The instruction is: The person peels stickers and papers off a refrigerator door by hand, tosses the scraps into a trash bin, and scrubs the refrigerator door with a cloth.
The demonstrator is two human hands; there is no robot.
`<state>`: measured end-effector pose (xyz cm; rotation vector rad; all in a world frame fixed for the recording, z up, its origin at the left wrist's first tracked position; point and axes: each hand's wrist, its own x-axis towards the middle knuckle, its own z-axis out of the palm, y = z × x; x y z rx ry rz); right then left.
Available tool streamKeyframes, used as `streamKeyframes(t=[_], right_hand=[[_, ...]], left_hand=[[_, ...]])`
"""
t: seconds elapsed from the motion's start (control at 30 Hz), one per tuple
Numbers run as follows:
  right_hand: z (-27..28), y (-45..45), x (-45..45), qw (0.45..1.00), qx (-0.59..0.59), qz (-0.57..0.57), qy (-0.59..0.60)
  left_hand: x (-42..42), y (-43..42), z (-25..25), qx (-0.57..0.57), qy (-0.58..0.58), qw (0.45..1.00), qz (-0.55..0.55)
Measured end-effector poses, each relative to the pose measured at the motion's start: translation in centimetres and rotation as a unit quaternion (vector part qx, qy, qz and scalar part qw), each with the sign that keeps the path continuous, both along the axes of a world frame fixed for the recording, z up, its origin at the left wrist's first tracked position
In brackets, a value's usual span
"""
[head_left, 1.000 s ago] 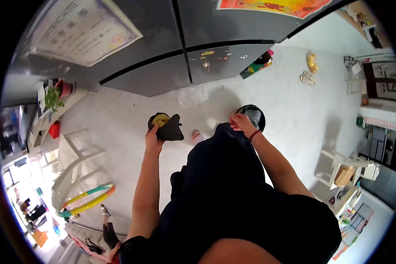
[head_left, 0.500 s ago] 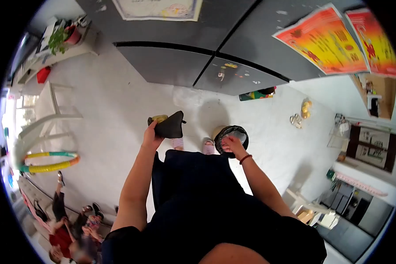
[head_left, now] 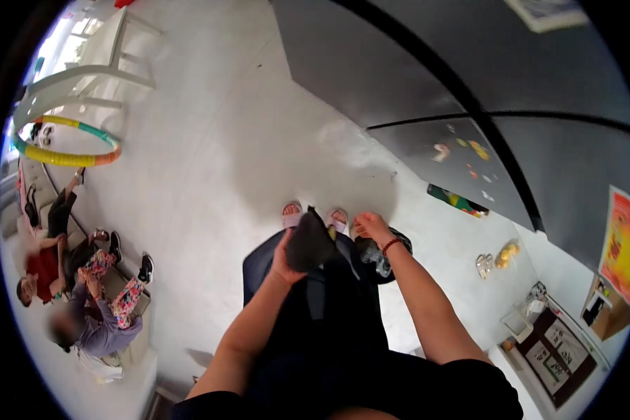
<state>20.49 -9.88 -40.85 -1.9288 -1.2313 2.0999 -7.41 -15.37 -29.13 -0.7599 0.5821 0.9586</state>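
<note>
The left hand's [head_left: 281, 260] fingers are partly hidden by the dark pouch [head_left: 309, 243]; whether the right hand's [head_left: 373, 227] fingertips pinch anything is unclear (too small), its wrist hides some of the black bin [head_left: 404, 243], and beyond it grey doors [head_left: 399, 91] leave the top edge

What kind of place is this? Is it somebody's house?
Probably somebody's home, maybe the living room: there's a cushioned sofa, a colourful hoop, and stickers on big grey doors.
</note>
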Motion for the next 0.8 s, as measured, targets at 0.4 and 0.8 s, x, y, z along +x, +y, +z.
streamKeyframes(t=[0.4,0.8], right_hand=[[-23.4,7.3,-4.3,0.878,0.274,0.3,-0.253],[-38.3,15.6,-4.9,0.96,0.144,0.167,-0.171]], left_hand=[[-1.2,-9.3,-11.3,-0.108,-0.053,0.993,-0.003],[-3.3,-11.2,-14.4,-0.102,-0.15,0.982,-0.043]])
